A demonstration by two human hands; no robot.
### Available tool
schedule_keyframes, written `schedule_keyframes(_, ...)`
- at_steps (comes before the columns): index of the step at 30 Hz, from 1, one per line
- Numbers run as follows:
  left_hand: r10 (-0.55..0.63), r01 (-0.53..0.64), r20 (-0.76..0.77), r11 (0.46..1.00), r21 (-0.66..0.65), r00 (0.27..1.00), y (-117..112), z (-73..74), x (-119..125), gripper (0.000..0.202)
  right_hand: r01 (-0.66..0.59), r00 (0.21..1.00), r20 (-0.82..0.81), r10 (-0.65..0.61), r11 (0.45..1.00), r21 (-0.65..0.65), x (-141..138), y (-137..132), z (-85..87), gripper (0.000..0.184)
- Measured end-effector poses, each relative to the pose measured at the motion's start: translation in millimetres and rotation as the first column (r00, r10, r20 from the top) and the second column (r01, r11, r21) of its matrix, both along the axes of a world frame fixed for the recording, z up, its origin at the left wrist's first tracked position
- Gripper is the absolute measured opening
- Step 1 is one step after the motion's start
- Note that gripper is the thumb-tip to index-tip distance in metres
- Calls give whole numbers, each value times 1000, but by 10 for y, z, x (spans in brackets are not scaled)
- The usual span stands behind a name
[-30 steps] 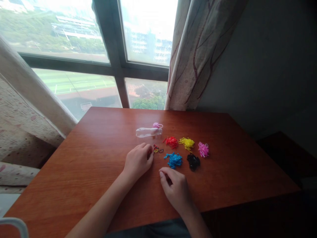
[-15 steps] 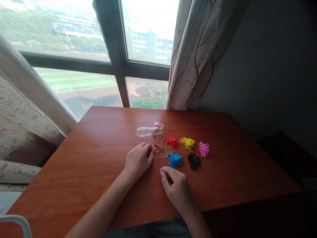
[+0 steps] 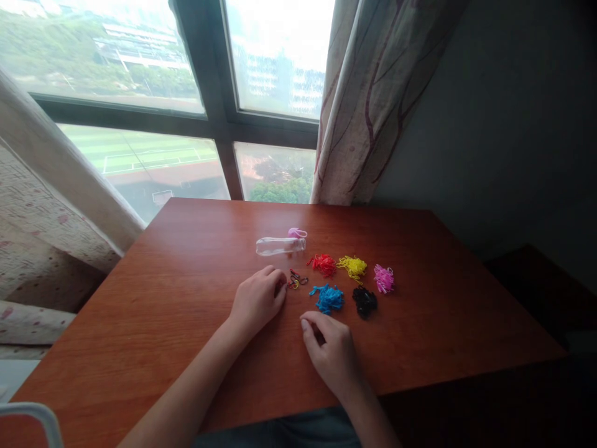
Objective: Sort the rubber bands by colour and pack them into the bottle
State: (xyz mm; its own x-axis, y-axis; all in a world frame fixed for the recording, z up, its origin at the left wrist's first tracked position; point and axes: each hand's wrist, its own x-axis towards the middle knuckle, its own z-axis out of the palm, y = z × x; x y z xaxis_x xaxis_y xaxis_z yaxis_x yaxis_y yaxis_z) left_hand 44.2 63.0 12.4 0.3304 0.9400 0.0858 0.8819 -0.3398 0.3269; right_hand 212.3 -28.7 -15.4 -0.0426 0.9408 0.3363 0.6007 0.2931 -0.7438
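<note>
My left hand (image 3: 259,298) rests on the table, fingers bent down and pressed together at the left edge of a small mixed cluster of dark, red and yellow loops (image 3: 297,280). Whatever lies under its fingertips is hidden. Nearer the front, my right hand (image 3: 330,346) is curled, thumb and index tips together, with nothing visible in it. Just beyond it lies a pile of blue loops, like small rubber bands (image 3: 329,299). Similar piles sit around: red bands (image 3: 323,265), yellow bands (image 3: 353,267), black bands (image 3: 364,302) and pink bands (image 3: 384,279).
A clear bottle-shaped container (image 3: 276,247) lies on its side behind the piles, a pink cap with a loop (image 3: 295,233) behind its right end. The wooden table (image 3: 186,274) meets a window and curtains (image 3: 359,124). A white curved bar (image 3: 37,410) stands at lower left.
The whole view has shifted very slightly. My left hand has edged a little left from the mixed cluster, whose loops look slightly rearranged. My right hand stays where it was.
</note>
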Motion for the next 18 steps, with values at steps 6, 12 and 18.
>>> schedule_keyframes(6,-14,14,16,1000,-21,1000,23,5,-54,14,-3,1000,-13,3,1000,-9,0,2,13,19)
schedule_keyframes(12,-49,50,-57,999,20,997,17,-11,-124,20,3,1000,-7,-3,1000,-14,-1,-10,28,19)
schedule_keyframes(18,-110,121,-207,992,45,972,9,43,-196,22,5,1000,-7,-5,1000,-2,-7,0,9,19)
